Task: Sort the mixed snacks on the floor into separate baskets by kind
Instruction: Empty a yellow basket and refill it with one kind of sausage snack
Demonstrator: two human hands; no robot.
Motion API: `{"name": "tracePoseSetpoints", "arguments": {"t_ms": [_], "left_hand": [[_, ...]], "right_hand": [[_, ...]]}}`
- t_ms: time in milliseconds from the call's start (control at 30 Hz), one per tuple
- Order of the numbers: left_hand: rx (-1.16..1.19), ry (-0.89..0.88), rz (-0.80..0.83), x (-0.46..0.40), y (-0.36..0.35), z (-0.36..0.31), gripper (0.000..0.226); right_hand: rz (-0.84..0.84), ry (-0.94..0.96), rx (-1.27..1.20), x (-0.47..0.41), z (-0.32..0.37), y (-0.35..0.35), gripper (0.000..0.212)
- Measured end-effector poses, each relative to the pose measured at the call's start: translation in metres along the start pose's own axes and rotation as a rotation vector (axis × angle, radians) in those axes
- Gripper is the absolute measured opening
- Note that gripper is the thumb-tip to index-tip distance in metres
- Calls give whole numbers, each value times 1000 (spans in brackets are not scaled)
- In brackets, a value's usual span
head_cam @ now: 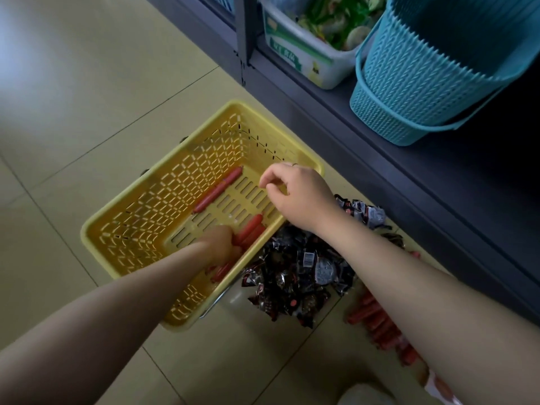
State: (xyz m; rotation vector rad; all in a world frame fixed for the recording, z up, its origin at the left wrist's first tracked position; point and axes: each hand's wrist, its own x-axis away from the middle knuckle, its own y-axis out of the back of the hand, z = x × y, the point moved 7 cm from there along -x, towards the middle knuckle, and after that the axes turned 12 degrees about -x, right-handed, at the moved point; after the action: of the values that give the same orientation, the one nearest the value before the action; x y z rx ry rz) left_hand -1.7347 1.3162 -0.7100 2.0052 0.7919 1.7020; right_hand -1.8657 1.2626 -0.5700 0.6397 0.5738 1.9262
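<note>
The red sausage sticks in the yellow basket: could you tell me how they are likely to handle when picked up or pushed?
The red sausage sticks look round and slim, so they would probably roll if nudged. Their glossy casing suggests a slippery grip. The left hand gathers several together, so each seems light.

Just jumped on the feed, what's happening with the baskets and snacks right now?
A person is sorting snacks on the floor. The left hand is down in the yellow basket, its grip round a bunch of red sausage sticks; one more stick lies along the basket's far wall. The right hand hovers over the basket rim, fingers loosely curled, apparently empty. Beside the basket lie a pile of dark wrapped snacks and more red sausages, unsorted.
</note>
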Motion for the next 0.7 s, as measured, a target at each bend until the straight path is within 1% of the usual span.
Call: {"name": "tracePoseSetpoints", "arguments": {"t_ms": [67, 100, 133, 200, 267, 300, 333, 367, 400, 433, 467, 500, 533, 567, 600, 633, 667, 700], "left_hand": [[183, -40, -54, 14, 21, -9, 10], [292, -82, -114, 23, 34, -13, 11], [407, -132, -193, 35, 49, -18, 11], [637, -232, -335, 64, 79, -26, 14], [787, -309, -411, 91, 100, -32, 17], [815, -342, -436, 102, 107, -35, 19], [825, -375, -452, 110, 112, -38, 19], [827, -397, -453, 114, 115, -40, 19], [812, -390, -454, 113, 115, -40, 21], [771, -347, -469, 107, 113, -36, 27], [699, -272, -492, 96, 109, -30, 31], [591, -174, -492, 79, 98, -19, 30], [462, -73, -436, 59, 82, -7, 24], [302, 18, -329, 40, 61, 4, 17], [134, 76, -203, 24, 37, 13, 16], [-8, 104, -101, 12, 16, 19, 22], [-114, 122, -61, 3, 2, 24, 27], [-184, 134, -83, -1, -2, 25, 29]], "right_hand": [[5, -17, -10, 1, 0, -3, 19], [-4, -24, -45, 1, 0, -4, 21], [-27, -35, -111, 2, 2, -4, 27], [-110, -72, -321, 3, 7, 0, 48], [-198, -139, -547, 5, 10, 3, 63], [-219, -189, -667, 6, 10, 1, 64], [-216, -242, -803, 6, 10, -3, 58], [-181, -299, -948, 6, 10, -11, 46], [-134, -348, -1073, 6, 12, -19, 32], [-105, -379, -1118, 6, 14, -23, 22], [-115, -408, -1093, 5, 13, -23, 18], [-150, -450, -1076, 4, 8, -21, 17], [-191, -500, -1100, 3, 2, -19, 18], [-220, -566, -1172, 3, -3, -18, 20], [-232, -621, -1258, 3, -6, -18, 21], [-232, -650, -1307, 2, -7, -18, 19], [-219, -663, -1313, 2, -7, -17, 16], [-197, -668, -1301, 1, -9, -18, 13]]}}
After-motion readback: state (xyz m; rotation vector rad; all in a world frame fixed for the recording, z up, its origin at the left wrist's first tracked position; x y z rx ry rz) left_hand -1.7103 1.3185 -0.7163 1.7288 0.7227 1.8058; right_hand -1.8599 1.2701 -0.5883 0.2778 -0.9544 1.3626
